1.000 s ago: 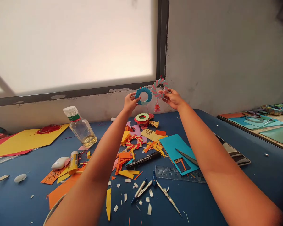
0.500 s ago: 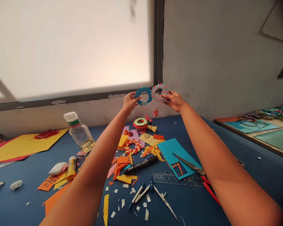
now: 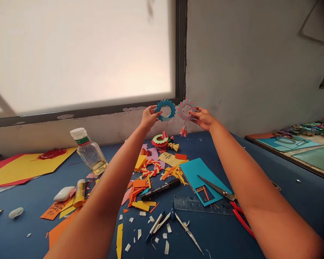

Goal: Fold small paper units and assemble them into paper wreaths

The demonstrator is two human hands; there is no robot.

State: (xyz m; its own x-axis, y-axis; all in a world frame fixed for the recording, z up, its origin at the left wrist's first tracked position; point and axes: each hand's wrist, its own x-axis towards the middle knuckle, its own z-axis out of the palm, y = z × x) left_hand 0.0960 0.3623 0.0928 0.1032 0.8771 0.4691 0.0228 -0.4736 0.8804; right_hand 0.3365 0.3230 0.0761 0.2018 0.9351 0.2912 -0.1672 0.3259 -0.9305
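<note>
Both arms stretch out over the far side of the table. My left hand point(image 3: 149, 118) pinches the left edge of a blue folded-paper ring point(image 3: 172, 110), with a small pink paper tassel point(image 3: 164, 134) hanging below it. Held up beside it is a pink and pale-blue folded-paper ring point(image 3: 181, 108), gripped at its right edge by my right hand point(image 3: 203, 118). A pink paper tassel point(image 3: 183, 131) dangles from that ring. Between the two rings there is a narrow gap. Under them lies a green and red paper ring point(image 3: 154, 140) on the table.
Blue paper point(image 3: 194, 168) lies under scissors point(image 3: 217, 188), near a clear ruler point(image 3: 186, 203), a compass point(image 3: 172, 214) and a black marker point(image 3: 160, 189). Paper scraps, a red-orange ring point(image 3: 143, 168), a glue stick point(image 3: 79, 194) and a bottle point(image 3: 89, 153) stand or lie leftward.
The pink and pale-blue ring has moved right and slightly down with my right hand, away from the blue ring. The left hand stays nearly in place; its tassel has swung left.
</note>
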